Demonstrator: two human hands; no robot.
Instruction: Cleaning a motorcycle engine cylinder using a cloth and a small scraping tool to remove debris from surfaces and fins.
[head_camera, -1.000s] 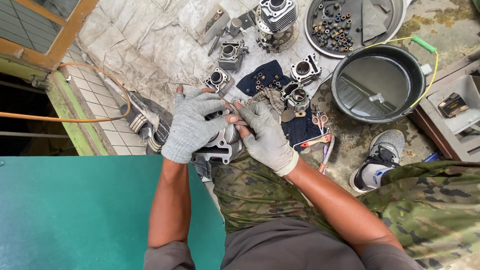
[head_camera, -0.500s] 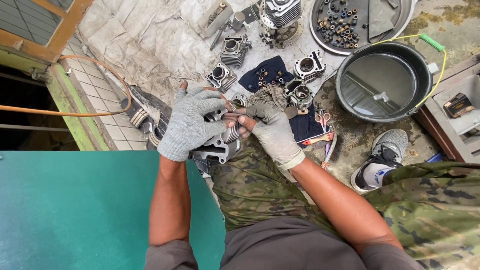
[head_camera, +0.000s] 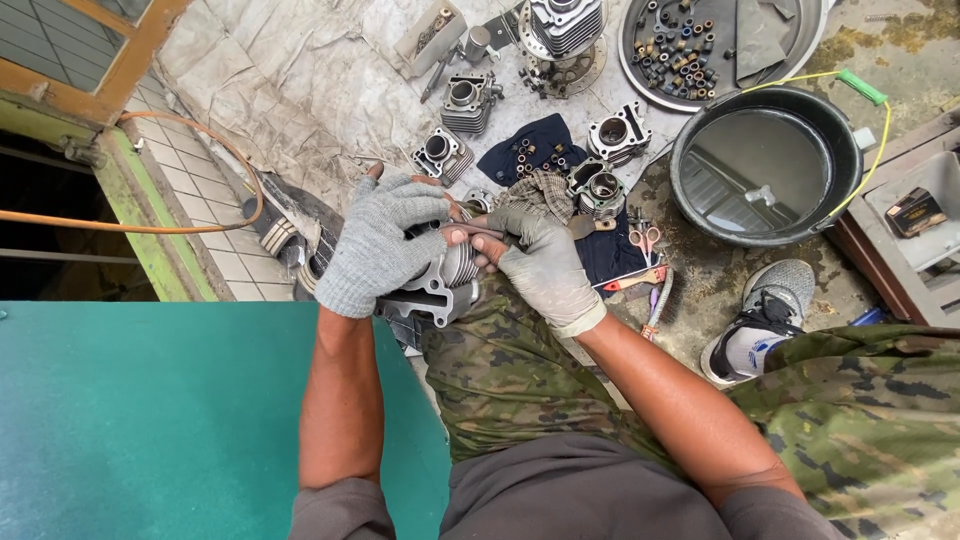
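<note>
Centre of frame: left hand (head_camera: 378, 245), in a grey knit glove, is wrapped over the top of a finned metal cylinder (head_camera: 440, 285) held above the lap. Right hand (head_camera: 545, 268), gloved too, is closed on a thin flat tool (head_camera: 480, 232) whose tip lies against the cylinder's upper face. The hands are close together, fingertips almost touching.

Risks, judged from this pose:
- Tool tip points toward the left fingers. A slip off the metal face would likely drive it into the glove, and knit fabric gives little guard.
- The cylinder has no rest under it, only the left grip and the knee. A hard push from the right could twist it loose and drop it on the floor.
- Too steep a tool angle may gouge the mating face.

Upper part of frame: more cylinders (head_camera: 468, 100) on a grey cloth (head_camera: 290, 90), a tray (head_camera: 640, 60) of small parts and a black basin (head_camera: 765, 165). Scissors (head_camera: 643, 238) lie right of the hands. A falling cylinder could scatter these.
</note>
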